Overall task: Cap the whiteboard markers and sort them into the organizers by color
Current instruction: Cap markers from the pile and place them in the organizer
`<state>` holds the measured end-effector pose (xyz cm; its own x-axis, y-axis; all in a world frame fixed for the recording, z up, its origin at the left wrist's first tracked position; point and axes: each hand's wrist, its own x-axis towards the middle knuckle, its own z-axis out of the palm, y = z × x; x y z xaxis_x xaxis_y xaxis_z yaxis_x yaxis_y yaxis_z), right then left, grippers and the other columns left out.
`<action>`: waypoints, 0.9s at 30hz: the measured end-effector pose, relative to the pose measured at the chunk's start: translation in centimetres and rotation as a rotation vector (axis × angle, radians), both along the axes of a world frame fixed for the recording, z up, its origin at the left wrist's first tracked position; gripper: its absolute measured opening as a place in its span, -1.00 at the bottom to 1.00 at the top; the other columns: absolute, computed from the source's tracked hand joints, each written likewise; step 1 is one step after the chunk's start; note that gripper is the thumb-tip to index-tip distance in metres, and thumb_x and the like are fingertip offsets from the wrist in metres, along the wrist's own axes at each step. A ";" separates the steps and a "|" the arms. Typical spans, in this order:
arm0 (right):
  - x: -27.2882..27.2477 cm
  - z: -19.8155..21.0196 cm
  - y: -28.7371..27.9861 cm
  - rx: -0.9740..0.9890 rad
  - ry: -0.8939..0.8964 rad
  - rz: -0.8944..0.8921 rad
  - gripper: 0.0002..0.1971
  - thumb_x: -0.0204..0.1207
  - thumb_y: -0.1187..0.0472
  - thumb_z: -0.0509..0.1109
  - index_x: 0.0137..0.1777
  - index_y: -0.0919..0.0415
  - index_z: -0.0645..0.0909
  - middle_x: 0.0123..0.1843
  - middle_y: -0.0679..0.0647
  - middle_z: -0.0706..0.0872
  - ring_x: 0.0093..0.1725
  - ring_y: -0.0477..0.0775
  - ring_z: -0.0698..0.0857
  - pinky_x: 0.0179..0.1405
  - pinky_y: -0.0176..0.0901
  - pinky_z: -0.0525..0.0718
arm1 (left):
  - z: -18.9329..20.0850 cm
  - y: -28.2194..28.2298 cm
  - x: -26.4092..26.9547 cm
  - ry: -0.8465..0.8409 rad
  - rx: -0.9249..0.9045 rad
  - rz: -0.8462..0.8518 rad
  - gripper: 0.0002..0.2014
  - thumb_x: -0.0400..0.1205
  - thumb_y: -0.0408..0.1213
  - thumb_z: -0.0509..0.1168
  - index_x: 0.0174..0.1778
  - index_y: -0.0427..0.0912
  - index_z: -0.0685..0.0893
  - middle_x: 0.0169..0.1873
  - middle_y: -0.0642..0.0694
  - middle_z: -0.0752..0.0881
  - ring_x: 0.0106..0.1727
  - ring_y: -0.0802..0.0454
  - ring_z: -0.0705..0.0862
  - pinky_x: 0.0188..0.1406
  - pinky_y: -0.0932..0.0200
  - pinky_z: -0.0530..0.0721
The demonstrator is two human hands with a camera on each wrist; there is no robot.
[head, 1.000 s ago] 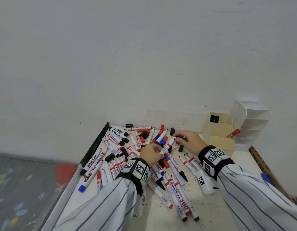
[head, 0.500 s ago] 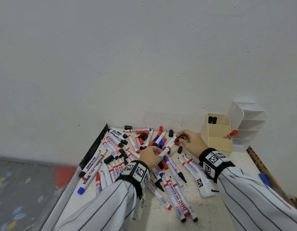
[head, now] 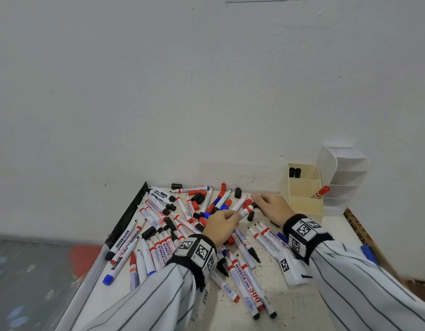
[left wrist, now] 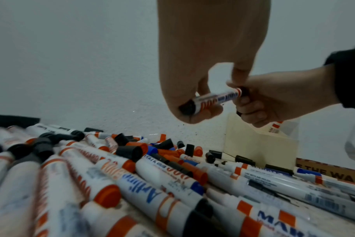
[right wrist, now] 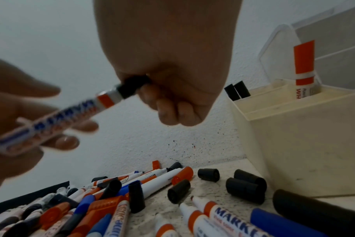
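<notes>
beside the cream organizer, left hand grips a marker; right hand pinches its black cap.

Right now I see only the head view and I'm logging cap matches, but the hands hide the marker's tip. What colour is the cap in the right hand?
Observer: Black. In the right wrist view, the right hand pinches a black cap on the end of the marker.
Operator: Does that match the marker?
Observer: Seemingly yes. The left wrist view shows a black end plug at the marker's rear, inside the left hand.
</notes>
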<state>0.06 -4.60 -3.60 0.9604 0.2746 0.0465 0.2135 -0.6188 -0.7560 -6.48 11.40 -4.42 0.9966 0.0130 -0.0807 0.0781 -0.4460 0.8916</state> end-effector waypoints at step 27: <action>0.8 4.2 -3.5 0.247 -0.145 -0.114 -0.70 0.62 0.02 0.22 -0.26 0.19 0.50 -0.40 0.04 0.56 -0.49 -0.03 0.50 -0.45 -0.24 0.50 | 3.4 -6.5 2.3 0.203 -0.177 -0.232 -0.48 0.73 0.10 -0.14 0.25 -0.14 0.60 -0.06 -0.04 0.69 -0.16 0.10 0.62 -0.14 0.24 0.54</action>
